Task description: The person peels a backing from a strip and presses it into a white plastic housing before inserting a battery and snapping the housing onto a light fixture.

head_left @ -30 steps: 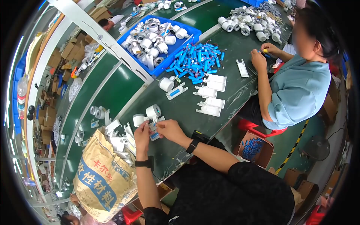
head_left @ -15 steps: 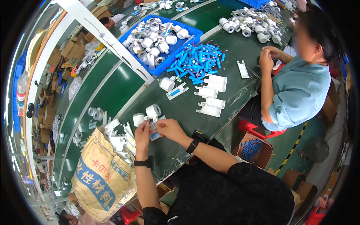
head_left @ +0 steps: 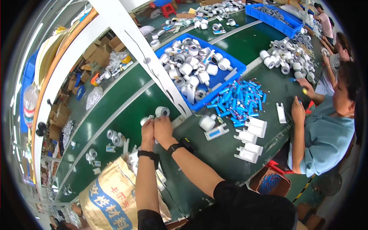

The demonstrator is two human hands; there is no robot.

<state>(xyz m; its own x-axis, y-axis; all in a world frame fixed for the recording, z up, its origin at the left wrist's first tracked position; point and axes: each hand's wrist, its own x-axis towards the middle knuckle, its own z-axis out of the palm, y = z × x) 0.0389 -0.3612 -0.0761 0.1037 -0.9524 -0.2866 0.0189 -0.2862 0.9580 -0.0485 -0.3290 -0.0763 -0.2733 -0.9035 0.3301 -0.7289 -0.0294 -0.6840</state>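
Observation:
My left hand (head_left: 148, 133) and my right hand (head_left: 163, 131) are pressed together over the edge of the green conveyor belt, both closed. Just past the fingers show two white round housings, one (head_left: 162, 111) with a grey ring and a smaller-looking one (head_left: 145, 120). They appear held as one white plastic part; my fingers hide the rest. To the right on the table lie a loose white round housing (head_left: 207, 122), a white handle shell with a blue battery cell (head_left: 216, 132), several bare white handle shells (head_left: 256, 127) and a heap of blue battery cells (head_left: 239, 97).
A blue crate (head_left: 237, 73) full of white housings stands behind a white post (head_left: 140, 51). At lower left is a large paper sack (head_left: 111, 191) beside white parts. A black device (head_left: 188, 145) lies near my right wrist. A co-worker (head_left: 326, 130) sits at right.
The view has shifted left. My hands have moved away from the table toward the belt, with the two round housings travelling along. The co-worker's hands have moved apart.

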